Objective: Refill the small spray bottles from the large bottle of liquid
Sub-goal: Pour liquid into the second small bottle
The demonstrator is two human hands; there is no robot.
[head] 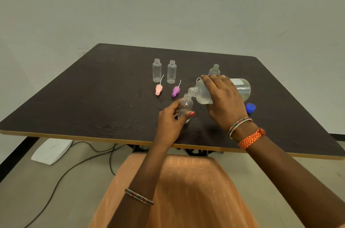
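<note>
Pour underway: right hand [223,100] wraps large bottle [240,88], tipped, mouth at neck of small bottle [184,106], pinched upright by left hand [170,122] near table [93,97] front. Three uncapped btls [156,70] apparently unfilled; sprayer tops [158,89] off.

Left hand [170,122] fingers curled gripping; right hand [222,100] clasps from above.
</note>
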